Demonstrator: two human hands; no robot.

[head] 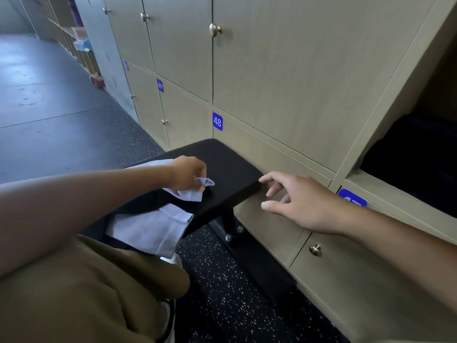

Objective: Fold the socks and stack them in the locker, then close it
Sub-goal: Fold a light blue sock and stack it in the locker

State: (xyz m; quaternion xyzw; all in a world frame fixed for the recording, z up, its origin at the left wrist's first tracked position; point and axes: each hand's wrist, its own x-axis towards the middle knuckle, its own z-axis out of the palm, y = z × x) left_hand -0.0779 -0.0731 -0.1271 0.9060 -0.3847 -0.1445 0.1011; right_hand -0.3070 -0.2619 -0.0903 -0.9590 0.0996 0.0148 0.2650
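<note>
On the bench: black padded bench [230,167], matte top, rounded corners; its near end hidden under the left forearm and the person's lap
Hidden/cut off: open locker [420,154] at right edge only partly in frame, interior dark, black contents not identifiable; blue number plate [352,198] below it half covered by the right wrist, digits unreadable
Left hand: left hand [189,173] over the bench, fingers [201,188] curled, pinching the bunched end of a pale lilac sock [195,191]; fingertips mostly tucked under the palm, grip detail hard to see
Sock in hand: soft knit, crumpled, lower part lying on the bench top; the rest passes under the forearm
Second sock: second sock [150,227], same pale lilac, flat, ribbed cuff, draped over the near edge of the bench beside the lap; one corner hangs off the edge
Right hand: right hand [294,201] in the air just right of the bench corner, in front of the locker fronts, spread and relaxed, holding nothing
Locker fronts: beige wood-grain doors, round brass knobs, blue plate 48 [217,121]
Floor: dark speckled rubber floor [222,280]
Bench leg: black metal leg [228,219], bolts at its base
</note>
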